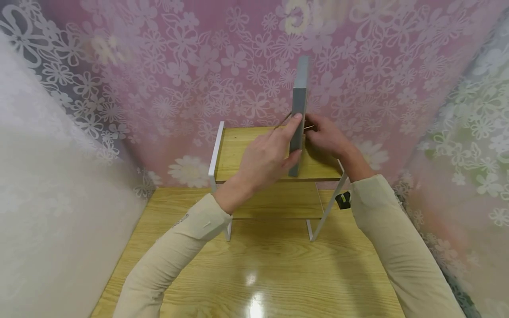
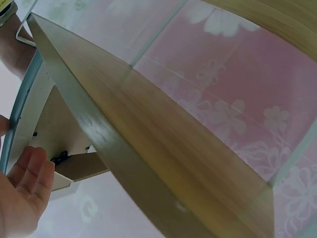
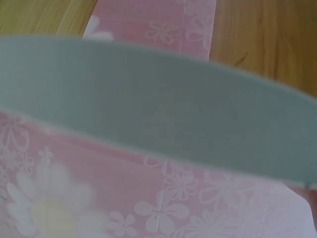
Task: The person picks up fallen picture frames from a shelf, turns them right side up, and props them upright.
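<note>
A picture frame (image 1: 299, 101) with a grey-blue edge stands upright, edge-on to the head view, over the shelf's top board. My left hand (image 1: 266, 154) grips its near edge, with the forefinger and thumb against the edge. The left wrist view shows the frame's brown backing (image 2: 59, 121) with small dark fittings, a hinged stand leg (image 2: 86, 166), and several left fingers (image 2: 37, 171) at the back side. My right hand (image 1: 328, 134) is behind the frame, its fingers curled at a thin brown strip by the back. Its fingertips are partly hidden there.
The small two-tier shelf (image 1: 238, 150) has wooden boards and white metal legs, on a wood-grain surface (image 1: 254, 265). Flowered pink wall covering (image 1: 199, 79) hangs behind it. A black device (image 1: 343, 200) shows beside my right cuff. A blurred grey band (image 3: 148, 104) crosses the right wrist view.
</note>
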Tool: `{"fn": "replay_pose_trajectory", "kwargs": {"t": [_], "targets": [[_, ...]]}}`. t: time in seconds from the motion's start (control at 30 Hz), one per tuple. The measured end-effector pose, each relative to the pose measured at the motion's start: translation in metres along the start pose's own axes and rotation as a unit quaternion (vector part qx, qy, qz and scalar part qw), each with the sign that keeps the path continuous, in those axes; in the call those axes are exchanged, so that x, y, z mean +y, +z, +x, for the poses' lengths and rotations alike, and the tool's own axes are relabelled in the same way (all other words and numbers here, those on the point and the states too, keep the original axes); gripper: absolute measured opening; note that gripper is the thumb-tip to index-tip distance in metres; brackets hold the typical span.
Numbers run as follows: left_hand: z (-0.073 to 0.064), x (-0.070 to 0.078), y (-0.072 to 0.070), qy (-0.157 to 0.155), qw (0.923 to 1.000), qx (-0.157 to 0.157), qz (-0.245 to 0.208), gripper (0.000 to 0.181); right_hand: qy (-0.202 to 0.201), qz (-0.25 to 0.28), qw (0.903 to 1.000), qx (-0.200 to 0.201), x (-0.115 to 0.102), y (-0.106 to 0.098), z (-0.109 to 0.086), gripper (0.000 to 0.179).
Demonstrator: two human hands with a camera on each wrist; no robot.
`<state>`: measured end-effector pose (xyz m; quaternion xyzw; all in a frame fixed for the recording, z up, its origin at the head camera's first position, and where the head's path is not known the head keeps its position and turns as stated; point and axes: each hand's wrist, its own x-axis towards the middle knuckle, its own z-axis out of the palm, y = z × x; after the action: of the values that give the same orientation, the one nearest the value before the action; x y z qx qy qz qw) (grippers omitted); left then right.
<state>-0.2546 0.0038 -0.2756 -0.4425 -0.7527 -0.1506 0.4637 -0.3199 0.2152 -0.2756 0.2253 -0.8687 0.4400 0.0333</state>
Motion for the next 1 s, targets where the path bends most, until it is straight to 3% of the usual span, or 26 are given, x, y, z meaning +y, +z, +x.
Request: {"fn": "replay_pose_trajectory", "kwargs": {"t": [0.13, 0.3, 0.47, 1.0], "targets": [[-0.004, -0.008, -0.005, -0.002, 1.0000, -0.001, -0.004, 0.066, -0.007, 0.008, 0.9999, -0.007, -0.001, 0.003, 0.003, 0.058], [-0.010, -0.022, -0.010, 0.027, 0.9996, -0.006, 0.004, 0.071, -0.005, -0.009, 0.9999, -0.005, -0.002, 0.003, 0.004, 0.059], [-0.014, -0.034, -0.008, 0.037, 0.9992, -0.001, -0.015, 0.072, 0.005, -0.016, 0.9999, 0.002, 0.000, 0.000, 0.001, 0.058], [-0.021, -0.041, -0.010, 0.032, 0.9985, -0.004, -0.043, 0.072, 0.021, 0.001, 0.9998, 0.004, -0.001, 0.001, -0.002, 0.057]]}}
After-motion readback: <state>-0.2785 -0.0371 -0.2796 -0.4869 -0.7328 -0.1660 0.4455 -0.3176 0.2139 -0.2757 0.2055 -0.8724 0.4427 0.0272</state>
